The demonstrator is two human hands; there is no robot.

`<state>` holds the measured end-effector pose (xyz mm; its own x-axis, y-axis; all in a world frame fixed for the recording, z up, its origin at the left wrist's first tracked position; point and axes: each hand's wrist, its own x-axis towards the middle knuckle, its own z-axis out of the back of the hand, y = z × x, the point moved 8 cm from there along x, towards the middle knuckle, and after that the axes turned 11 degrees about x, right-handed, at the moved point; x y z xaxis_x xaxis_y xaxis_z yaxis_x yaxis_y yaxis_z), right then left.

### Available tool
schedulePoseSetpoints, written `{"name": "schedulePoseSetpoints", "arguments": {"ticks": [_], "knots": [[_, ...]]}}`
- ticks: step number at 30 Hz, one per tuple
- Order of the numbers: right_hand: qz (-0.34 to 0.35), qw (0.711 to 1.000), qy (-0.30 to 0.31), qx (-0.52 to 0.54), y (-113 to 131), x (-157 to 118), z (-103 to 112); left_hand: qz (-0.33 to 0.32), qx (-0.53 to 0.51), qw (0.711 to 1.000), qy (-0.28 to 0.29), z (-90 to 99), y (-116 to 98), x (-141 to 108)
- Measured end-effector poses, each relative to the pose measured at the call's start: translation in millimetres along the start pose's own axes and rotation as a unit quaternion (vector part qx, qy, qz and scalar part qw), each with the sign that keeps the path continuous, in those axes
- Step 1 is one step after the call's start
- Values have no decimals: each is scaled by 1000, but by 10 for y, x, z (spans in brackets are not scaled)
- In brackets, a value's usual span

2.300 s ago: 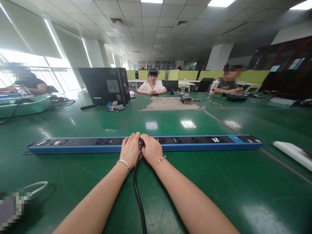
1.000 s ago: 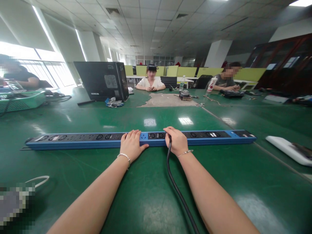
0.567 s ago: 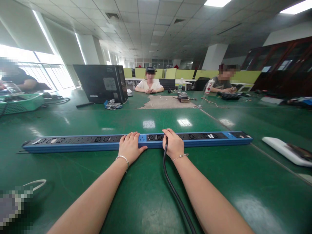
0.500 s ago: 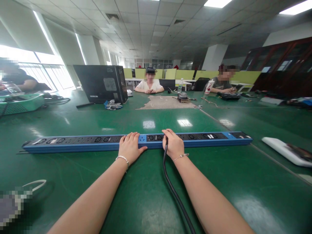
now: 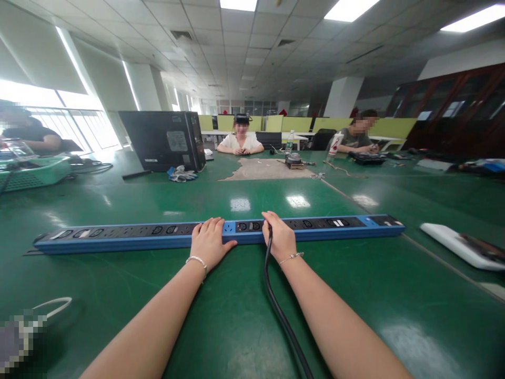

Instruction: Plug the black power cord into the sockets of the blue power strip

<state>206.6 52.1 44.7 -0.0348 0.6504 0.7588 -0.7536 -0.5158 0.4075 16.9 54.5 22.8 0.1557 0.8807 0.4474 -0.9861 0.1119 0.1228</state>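
A long blue power strip (image 5: pixel 118 243) with black socket panels lies crosswise on the green table. My left hand (image 5: pixel 208 242) rests over it left of the middle, fingers across the top and thumb along the near side, gripping it. Right of the middle, my right hand (image 5: pixel 279 235) is closed around the end of a black power cord (image 5: pixel 272 295), against the sockets. The plug end is hidden inside this hand, so I cannot tell whether it sits in a socket. From there the cord hangs toward me between my forearms.
A white object (image 5: pixel 453 245) lies to the right, and a blurred object with a pale loop (image 5: pixel 51 304) at near left. Farther back stand a black computer case (image 5: pixel 158 139), gloves (image 5: pixel 182 173) and a green basket (image 5: pixel 35 173). Several people sit around the table.
The view has shifted slightly. Both hands keep their places on the power strip and the cord, with no other clear change.
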Motion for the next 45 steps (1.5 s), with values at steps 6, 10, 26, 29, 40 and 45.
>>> {"name": "schedulePoseSetpoints", "arguments": {"ticks": [6, 10, 26, 29, 40, 45], "knots": [[12, 1000, 23, -4, -21, -8, -23, 3, 1, 1000, 5, -5, 3, 0], [-14, 999, 34, -23, -31, -42, -8, 4, 1, 1000, 6, -14, 5, -8], [-2, 998, -5, 57, -104, -62, 7, 2, 8, 1000, 2, 8, 3, -6], [-8, 998, -8, 64, -104, -56, 31, 0, 5, 1000, 2, 9, -1, -7], [-17, 995, -45, 93, -74, 139, 492, 6, 7, 1000, 5, 0, 2, -4], [-155, 980, -92, 78, -1213, -20, 1130, -4, 8, 1000, -3, 5, -2, -4]]}}
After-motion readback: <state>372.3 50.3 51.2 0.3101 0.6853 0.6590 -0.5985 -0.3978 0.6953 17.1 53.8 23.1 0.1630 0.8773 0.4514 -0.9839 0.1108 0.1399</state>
